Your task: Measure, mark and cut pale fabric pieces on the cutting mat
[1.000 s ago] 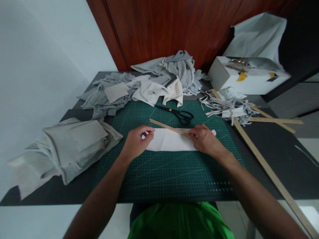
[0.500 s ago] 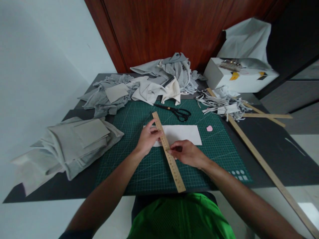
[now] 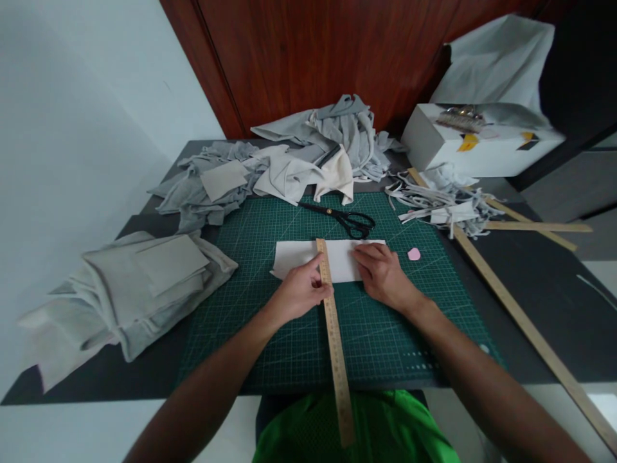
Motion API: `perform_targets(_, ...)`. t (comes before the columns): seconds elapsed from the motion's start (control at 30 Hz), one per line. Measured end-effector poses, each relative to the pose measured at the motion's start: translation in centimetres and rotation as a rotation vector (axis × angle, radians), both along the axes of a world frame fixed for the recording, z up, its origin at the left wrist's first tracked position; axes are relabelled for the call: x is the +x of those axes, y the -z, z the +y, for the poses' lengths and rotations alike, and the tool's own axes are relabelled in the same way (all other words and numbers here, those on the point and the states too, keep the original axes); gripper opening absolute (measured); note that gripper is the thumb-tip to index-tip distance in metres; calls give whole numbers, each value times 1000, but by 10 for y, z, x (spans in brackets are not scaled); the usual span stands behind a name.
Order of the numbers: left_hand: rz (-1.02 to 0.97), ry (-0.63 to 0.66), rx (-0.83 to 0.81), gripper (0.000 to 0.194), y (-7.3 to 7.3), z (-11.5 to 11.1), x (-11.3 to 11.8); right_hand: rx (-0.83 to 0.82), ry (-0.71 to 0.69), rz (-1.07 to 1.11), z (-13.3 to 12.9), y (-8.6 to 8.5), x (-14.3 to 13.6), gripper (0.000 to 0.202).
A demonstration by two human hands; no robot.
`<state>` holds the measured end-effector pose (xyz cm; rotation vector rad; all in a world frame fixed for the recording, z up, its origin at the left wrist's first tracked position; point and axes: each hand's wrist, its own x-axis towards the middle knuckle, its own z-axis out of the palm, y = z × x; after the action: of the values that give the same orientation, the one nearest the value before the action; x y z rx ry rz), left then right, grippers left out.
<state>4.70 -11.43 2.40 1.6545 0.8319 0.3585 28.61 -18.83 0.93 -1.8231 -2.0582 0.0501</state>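
At the far left of the dark table (image 3: 530,283), a stack of folded grey fabric (image 3: 139,283) lies beside the green cutting mat (image 3: 270,347), with a heap of loose grey and cream cloth (image 3: 299,161) at the mat's far edge. The left forearm extends from the near left toward the mat centre; the left hand (image 3: 299,296) presses down on the wooden ruler (image 3: 332,334), fingers curled against its left edge and thumb on top. The ruler runs near to far, its far end lying across the white fabric rectangle (image 3: 299,257) and its near end overhanging the table edge. The right hand (image 3: 383,276) rests flat and open on the rectangle's right portion, fingers pointing left toward the ruler. Black scissors (image 3: 344,218) lie just beyond the rectangle. A small pink piece (image 3: 413,254) sits on the mat to the right, and long wooden strips (image 3: 520,321) lie farther right.
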Motion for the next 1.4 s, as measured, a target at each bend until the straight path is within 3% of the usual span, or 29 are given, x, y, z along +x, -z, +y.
perform_targets(0.3, 365, 112, 305, 76, -20, 3, -1, 54, -20, 67, -4, 4, 2, 40)
perform_targets(0.4, 507, 82, 522, 66, -25, -3, -2, 67, -21, 73, -3, 5, 2, 41)
perform_targets(0.5, 501, 81, 806, 54, -26, -6, -4, 73, -26, 70, -3, 5, 2, 41)
perform_targets(0.57, 476, 119, 898, 53, -25, -3, -7, 73, -27, 70, -3, 5, 1, 41)
perform_targets(0.87, 459, 262, 796, 70, -13, 14, -20, 46, -21, 104, -4, 2, 3, 42)
perform_targets(1.4, 418, 202, 783, 68, -12, 11, -16, 18, -2, 137, -5, -2, 2, 42)
